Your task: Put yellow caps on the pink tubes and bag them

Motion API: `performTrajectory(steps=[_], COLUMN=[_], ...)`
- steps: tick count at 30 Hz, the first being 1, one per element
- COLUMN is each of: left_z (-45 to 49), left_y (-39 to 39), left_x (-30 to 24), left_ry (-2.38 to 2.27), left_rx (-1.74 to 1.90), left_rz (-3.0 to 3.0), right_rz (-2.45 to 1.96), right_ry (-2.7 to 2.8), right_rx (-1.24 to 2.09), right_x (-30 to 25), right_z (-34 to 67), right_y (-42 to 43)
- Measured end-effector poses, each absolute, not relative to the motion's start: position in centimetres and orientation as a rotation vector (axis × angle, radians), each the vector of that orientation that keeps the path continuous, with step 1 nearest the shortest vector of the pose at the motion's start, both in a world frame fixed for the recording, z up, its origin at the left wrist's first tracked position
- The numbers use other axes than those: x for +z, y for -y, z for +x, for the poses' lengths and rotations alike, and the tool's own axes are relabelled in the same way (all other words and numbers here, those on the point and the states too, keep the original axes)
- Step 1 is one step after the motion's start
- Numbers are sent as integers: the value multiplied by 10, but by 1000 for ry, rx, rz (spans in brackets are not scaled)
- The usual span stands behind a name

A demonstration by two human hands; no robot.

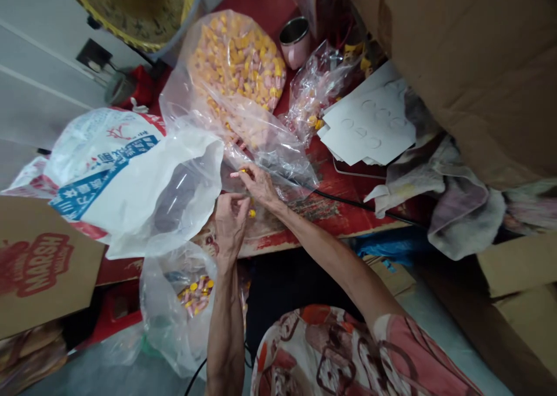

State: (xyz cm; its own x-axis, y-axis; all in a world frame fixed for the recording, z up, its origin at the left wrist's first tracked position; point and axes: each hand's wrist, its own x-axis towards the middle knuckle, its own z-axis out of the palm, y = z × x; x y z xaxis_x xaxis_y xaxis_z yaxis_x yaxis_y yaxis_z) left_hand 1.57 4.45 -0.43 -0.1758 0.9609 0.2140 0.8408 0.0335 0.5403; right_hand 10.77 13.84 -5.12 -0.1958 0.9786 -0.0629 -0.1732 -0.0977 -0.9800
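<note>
My right hand point(259, 184) pinches a small pink piece with a yellow end point(237, 174) between thumb and fingertips, just above the table's front part. Close beside it, my left hand point(230, 219) has its fingers curled together; whatever they hold, if anything, is hidden. A loose yellow piece point(252, 213) lies on the table by the left fingers. Beyond both hands, a large clear bag point(237, 54) bulges with many yellow and pink pieces. To the left of my hands gapes an open white plastic bag point(130, 210) with blue and red print.
Below the table edge hangs a clear bag point(174, 297) with more pieces. A pink metal mug point(296, 42), a crumpled clear bag point(317, 83) and white papers point(369, 123) stand or lie farther right. Cardboard boxes point(43, 262) flank the worn red table point(322, 204). A black cable point(348, 201) crosses it.
</note>
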Motion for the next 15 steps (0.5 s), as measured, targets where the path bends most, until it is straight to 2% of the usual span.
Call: performTrajectory(steps=[2,8,15], left_z=[20,25,11], left_y=[-43,-57,-56], left_x=[-7,-27,-24], left_ry=[-2167,-2171,-2192], left_rx=[932,772,1149], left_rz=[1896,1902,1459], right_rz=[-1024,-1035,-1025], right_ry=[1171,1168,1190], right_rx=[1497,1479,1468], right_x=[-52,-50,-50], right_z=[108,109,109], right_y=[-139,-138,-138])
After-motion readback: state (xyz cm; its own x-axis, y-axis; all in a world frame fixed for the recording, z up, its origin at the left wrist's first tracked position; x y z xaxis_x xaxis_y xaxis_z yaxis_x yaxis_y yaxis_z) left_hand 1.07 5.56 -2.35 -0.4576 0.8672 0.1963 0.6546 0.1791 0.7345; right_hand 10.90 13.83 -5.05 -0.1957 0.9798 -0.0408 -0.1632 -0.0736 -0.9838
